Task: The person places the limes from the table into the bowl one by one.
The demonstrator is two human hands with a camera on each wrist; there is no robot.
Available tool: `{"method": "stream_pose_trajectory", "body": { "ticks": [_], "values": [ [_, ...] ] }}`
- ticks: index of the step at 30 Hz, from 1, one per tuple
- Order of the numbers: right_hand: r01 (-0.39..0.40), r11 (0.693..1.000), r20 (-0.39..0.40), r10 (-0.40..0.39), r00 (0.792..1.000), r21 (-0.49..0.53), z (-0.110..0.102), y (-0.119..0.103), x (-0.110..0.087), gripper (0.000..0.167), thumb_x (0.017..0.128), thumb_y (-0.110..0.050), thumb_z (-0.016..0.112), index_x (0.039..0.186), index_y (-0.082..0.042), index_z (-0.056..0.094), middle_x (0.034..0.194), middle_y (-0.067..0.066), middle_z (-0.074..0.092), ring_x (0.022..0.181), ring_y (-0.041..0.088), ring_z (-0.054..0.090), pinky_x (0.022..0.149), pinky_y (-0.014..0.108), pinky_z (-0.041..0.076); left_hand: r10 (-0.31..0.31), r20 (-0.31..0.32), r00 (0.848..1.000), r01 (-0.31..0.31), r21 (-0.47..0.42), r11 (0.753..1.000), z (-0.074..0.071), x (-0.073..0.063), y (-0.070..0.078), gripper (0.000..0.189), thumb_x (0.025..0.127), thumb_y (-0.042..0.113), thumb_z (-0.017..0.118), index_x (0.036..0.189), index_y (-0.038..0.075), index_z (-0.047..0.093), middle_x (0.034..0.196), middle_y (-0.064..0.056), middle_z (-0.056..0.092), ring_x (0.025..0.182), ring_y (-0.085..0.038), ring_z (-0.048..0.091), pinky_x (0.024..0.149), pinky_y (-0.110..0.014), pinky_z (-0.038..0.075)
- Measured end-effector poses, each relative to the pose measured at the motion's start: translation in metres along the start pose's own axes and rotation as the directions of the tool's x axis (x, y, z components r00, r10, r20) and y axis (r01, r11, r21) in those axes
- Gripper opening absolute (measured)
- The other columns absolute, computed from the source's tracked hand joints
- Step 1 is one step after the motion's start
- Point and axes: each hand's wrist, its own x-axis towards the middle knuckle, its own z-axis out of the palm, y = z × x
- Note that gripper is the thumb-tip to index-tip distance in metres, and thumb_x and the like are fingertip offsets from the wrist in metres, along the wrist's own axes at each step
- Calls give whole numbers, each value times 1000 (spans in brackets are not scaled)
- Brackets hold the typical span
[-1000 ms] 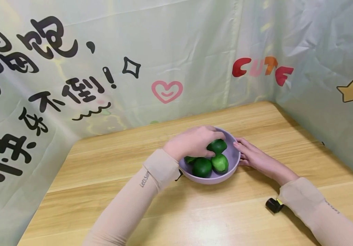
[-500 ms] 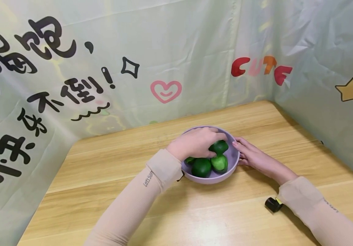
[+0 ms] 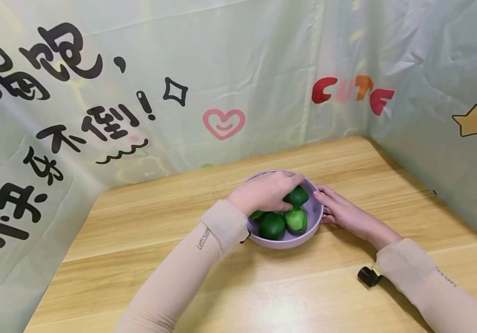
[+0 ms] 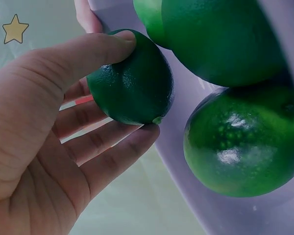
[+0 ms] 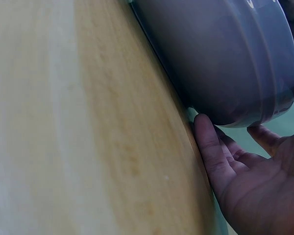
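In the head view, a lilac bowl (image 3: 316, 215) stands on the wooden table with several green limes inside. My left hand (image 3: 263, 192) reaches over its left side and holds a dark green lime (image 3: 297, 197). The left wrist view shows my thumb on top of this lime (image 4: 147, 81) and my fingers beneath it. Below it lie a lighter lime (image 3: 296, 221) and a dark lime (image 3: 272, 226); another lime (image 3: 257, 215) is partly hidden under my hand. My right hand (image 3: 346, 212) touches the bowl's right outer side, fingers extended against its wall (image 5: 220, 63).
The wooden table (image 3: 147, 236) runs back to a pale printed curtain (image 3: 255, 64) on the left, back and right. Beside the right cuff is a small black cylindrical piece (image 3: 369, 276), close over the tabletop.
My left hand has shifted slightly to the right, and its fingers have drawn in around the dark lime. The right hand keeps its place against the bowl.
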Motion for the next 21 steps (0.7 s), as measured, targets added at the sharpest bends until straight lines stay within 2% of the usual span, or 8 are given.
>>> {"method": "stream_pose_trajectory", "body": {
  "ticks": [8,16,21],
  "values": [
    [-3,1000,5,3,1000,-1,0,0,1,61,118,-44,34,158,1,25,163,32,35,125,3,62,99,24,58,-6,10,1000,6,21,1000,1,2,-2,57,99,30,80,147,14,54,136,-1,66,120,-16,68,107,-31,55],
    [-5,1000,0,5,1000,-9,0,0,0,62,118,-45,34,159,0,25,164,32,34,127,4,61,99,23,58,-2,28,1000,1,35,999,0,4,-1,59,100,30,78,151,13,54,137,-6,62,119,-18,68,106,-30,56],
    [-8,1000,-4,8,1000,-12,1,-1,0,62,118,-45,34,159,0,24,165,32,33,132,11,60,99,23,58,16,24,1000,-17,35,999,3,6,-1,58,101,27,77,152,13,54,140,-9,60,120,-18,67,108,-30,54]
  ]
}}
